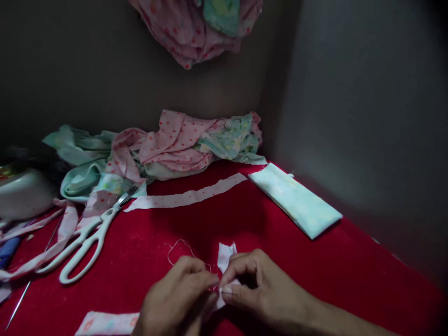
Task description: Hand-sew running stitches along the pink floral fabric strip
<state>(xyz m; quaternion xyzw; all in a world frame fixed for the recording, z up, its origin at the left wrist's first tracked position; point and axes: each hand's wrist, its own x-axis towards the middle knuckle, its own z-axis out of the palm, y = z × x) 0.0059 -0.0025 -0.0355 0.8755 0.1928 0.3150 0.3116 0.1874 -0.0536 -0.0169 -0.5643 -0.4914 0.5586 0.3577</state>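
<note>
At the bottom centre, my right hand (261, 284) is closed, its thumb and index finger pinching a narrow pale pink fabric strip (226, 255). My left hand (180, 291) is closed on the strip beside it, with its fingertips almost touching those of the right; its grip is partly hidden. A thin white thread (180, 241) loops over the red cloth behind the left hand and runs towards the fingers. Another printed pale strip end (107, 323) sticks out to the left from beneath my left hand. Any needle between the fingers is too small to make out.
White-handled scissors (100, 228) lie left on the red cloth (308, 280), near a thin metal rod (21, 301). Behind them are a crumpled fabric heap (175, 144), a pale strip (189, 197) and a folded mint cloth (297, 198). A white container (26, 193) stands far left.
</note>
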